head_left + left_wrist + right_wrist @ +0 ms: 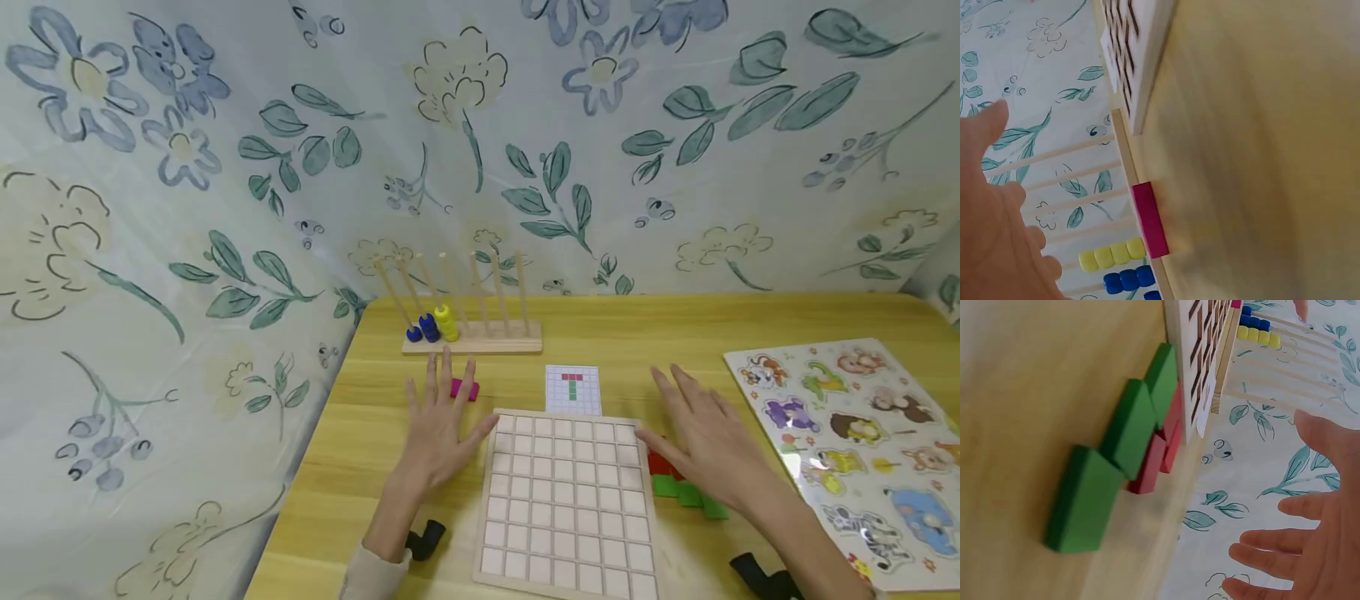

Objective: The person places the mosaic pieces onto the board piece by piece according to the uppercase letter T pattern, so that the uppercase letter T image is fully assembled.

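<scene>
Left hand and right hand hung spread beside the grid board

The grid board lay at the middle of the near edge of the desk. Left of it, the left hand's fingers stood wide apart, gripping nothing, near a magenta block toward the desk's left edge. The right hand's fingers were likewise extended and held nothing, near red blocks and green blocks beside the board's right edge. A pattern card met the board's far edge; a bead rack stood near the desk's far left corner, an animal puzzle along its right edge
</scene>
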{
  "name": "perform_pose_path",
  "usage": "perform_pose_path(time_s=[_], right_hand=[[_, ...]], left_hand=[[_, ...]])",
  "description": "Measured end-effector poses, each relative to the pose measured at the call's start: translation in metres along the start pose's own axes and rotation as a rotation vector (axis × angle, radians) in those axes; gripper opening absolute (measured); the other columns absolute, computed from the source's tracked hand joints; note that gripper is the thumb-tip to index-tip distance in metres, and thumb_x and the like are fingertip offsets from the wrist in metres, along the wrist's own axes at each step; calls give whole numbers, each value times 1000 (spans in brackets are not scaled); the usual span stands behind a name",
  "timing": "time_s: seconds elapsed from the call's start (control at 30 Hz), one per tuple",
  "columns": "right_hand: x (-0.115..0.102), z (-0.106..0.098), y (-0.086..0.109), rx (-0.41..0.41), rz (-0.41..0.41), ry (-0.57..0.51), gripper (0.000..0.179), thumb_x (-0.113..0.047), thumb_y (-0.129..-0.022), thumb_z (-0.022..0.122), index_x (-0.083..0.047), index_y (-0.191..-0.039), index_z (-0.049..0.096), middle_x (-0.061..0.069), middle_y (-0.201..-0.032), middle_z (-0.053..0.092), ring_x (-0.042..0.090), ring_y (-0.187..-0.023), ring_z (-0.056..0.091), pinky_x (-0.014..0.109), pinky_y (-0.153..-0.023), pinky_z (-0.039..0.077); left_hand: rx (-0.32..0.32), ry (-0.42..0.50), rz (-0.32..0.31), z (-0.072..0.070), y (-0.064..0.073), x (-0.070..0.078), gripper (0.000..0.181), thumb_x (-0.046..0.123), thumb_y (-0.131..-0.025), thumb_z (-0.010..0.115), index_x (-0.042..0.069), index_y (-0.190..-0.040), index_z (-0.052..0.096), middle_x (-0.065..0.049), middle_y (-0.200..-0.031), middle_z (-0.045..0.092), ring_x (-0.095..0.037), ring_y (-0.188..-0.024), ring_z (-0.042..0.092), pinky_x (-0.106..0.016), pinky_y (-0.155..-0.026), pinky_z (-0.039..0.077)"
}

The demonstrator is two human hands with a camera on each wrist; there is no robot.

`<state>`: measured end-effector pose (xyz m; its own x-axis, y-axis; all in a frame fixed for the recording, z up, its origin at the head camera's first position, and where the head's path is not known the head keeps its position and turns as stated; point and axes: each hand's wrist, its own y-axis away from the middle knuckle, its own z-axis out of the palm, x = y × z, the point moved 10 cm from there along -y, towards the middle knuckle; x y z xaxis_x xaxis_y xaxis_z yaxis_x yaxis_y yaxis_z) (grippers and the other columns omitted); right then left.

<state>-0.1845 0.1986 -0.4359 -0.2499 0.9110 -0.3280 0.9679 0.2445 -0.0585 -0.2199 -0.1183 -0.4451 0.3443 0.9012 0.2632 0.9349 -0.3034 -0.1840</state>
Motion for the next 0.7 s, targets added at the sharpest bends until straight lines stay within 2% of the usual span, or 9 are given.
perform_pose_path(time_s=[0.1, 0.17, 0.37, 0.53, 0.7], right_hand=[[7, 1, 6, 15, 7, -8, 93, -53, -102, 59, -11, -168, 8, 35, -164, 26, 59, -143, 35, 77, -113, 30], [10, 3, 10, 31, 1, -10, 91, -52, -101, 61, -9, -167, 14, 35, -160, 34, 59, -139, 40, 77, -110, 34], [20, 6, 22, 51, -38, -51, 77, -45, -100, 67, -5, -159, 37, 31, -147, 51, 54, -128, 52, 73, -98, 45], [30, 10, 26, 30, -52, -145, 64, -36, -99, 70, -6, -151, 49, 26, -138, 61, 51, -121, 59, 70, -87, 54], [38, 19, 27, -12, -47, -236, 58, -32, -97, 74, -7, -146, 56, 22, -135, 63, 51, -123, 59, 72, -91, 52]], left_hand=[[-50, 48, 35, 9, 11, 3, 88, 61, -101, 49, 21, -168, 9, -12, -174, -17, -43, -162, -2, -75, -124, 3], [-107, 92, 44, 18, 19, 5, 90, 61, -101, 48, 20, -168, 5, -10, -173, -21, -41, -162, -7, -74, -125, 0], [-263, 203, 26, 39, 40, 4, 91, 63, -102, 47, 21, -168, -1, -11, -174, -18, -39, -161, -12, -72, -125, -3], [-352, 296, -3, 47, 48, -1, 90, 61, -102, 48, 23, -168, -1, -12, -174, -17, -38, -161, -16, -72, -124, -9], [-441, 354, 4, 55, 52, -4, 100, 64, -96, 60, 27, -167, -1, -11, -173, -21, -37, -159, -21, -71, -123, -15]])
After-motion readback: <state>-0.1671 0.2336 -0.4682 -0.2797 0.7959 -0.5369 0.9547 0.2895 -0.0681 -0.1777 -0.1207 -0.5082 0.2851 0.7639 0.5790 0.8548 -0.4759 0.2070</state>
